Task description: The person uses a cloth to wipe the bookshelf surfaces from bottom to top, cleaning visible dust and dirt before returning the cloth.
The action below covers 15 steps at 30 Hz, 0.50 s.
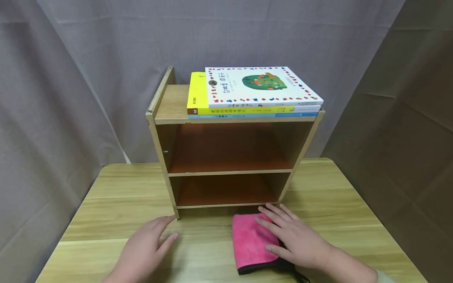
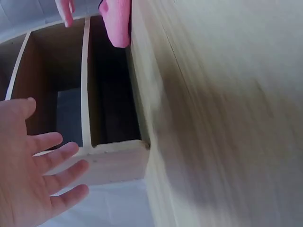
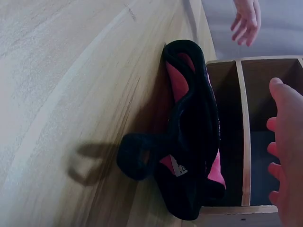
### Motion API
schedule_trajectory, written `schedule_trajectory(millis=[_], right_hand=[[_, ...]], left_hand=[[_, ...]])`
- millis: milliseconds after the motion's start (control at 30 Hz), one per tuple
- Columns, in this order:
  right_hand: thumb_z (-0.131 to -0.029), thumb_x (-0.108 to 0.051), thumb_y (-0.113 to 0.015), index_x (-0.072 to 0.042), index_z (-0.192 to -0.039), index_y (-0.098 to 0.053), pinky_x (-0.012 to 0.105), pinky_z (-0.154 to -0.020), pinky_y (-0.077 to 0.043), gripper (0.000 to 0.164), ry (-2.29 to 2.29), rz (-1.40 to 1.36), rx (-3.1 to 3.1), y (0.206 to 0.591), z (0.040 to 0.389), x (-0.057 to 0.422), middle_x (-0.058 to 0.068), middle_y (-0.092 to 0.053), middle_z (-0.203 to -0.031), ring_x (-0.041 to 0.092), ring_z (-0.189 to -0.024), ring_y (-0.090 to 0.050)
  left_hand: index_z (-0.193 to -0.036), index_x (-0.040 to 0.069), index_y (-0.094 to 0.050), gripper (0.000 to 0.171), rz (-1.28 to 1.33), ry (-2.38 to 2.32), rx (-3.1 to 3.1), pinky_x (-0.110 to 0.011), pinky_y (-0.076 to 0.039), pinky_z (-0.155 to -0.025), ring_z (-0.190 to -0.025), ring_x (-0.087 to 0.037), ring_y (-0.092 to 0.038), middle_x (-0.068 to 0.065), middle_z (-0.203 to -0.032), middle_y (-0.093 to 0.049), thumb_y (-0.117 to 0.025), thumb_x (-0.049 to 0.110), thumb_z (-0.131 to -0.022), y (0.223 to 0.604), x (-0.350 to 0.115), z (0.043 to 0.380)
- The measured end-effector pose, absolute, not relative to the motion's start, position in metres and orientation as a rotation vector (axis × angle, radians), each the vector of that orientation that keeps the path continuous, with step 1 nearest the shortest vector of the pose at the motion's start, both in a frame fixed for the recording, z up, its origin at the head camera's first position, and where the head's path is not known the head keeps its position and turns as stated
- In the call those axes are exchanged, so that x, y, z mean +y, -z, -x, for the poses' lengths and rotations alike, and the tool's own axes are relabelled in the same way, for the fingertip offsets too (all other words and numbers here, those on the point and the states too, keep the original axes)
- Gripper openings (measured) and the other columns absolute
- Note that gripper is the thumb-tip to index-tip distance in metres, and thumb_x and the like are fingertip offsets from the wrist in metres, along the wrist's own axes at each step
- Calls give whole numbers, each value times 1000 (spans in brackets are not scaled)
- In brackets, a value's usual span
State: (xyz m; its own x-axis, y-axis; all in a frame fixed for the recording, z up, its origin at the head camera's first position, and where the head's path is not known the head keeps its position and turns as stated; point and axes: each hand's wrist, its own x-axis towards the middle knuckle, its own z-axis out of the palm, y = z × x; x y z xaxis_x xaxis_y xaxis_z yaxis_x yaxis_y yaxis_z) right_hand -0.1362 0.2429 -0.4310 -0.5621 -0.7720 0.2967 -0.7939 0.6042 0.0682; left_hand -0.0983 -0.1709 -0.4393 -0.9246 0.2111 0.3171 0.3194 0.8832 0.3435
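A folded pink cloth (image 1: 251,239) with black edging lies on the table in front of a small wooden shelf (image 1: 230,171). In the right wrist view, the cloth's black border (image 3: 177,113) and hanging loop (image 3: 137,156) face the camera, beside a small white label (image 3: 178,166). Over the cloth's right side is my right hand (image 1: 297,237), its fingers spread and nothing gripped. My left hand (image 1: 143,245) is near the shelf's lower left corner, empty. The left wrist view shows that palm (image 2: 28,165) with its fingers extended and apart.
Three books lie stacked on the shelf's top: a white one (image 1: 233,86) above a yellow one (image 1: 197,92) and a blue one (image 1: 201,116). A raised side panel (image 1: 161,92) edges the top at left. Grey curtains (image 1: 226,35) hang behind the wooden table (image 1: 106,204).
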Motion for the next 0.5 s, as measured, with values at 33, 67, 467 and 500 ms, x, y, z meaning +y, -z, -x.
schedule_trajectory(millis=[33,67,467,500], right_hand=[[-93,-50,-64,-17,-147,-49,43,-121,-13,65,-101,-1272,-2539,431,136,243,6,-35,-158,33,-144,-32],[-93,-49,-63,-17,-146,-51,43,-120,-16,63,-96,-1269,-2543,431,136,242,5,-36,-157,32,-143,-33],[-92,-39,-68,-17,-136,-62,50,-101,-47,49,-98,-1244,-2604,437,133,240,6,-57,-139,26,-129,-51],[-92,-39,-69,-17,-135,-62,50,-101,-48,49,-95,-1240,-2615,438,133,240,5,-58,-138,25,-128,-52]], left_hand=[[-133,15,-63,47,347,615,-2786,-49,-51,-96,-112,-25,-64,-3,-129,-65,-63,44,-96,439,-172,99],[-132,15,-64,45,296,660,-2790,-49,-52,-94,-107,-24,-66,-2,-127,-66,-63,44,-96,439,-174,99],[-146,11,-44,55,55,1228,-2713,-48,-50,-97,-119,-26,-57,-6,-138,-55,-56,40,-101,437,-190,117],[-148,11,-42,56,58,1270,-2697,-49,-50,-98,-120,-27,-57,-6,-139,-53,-57,37,-101,436,-190,119]])
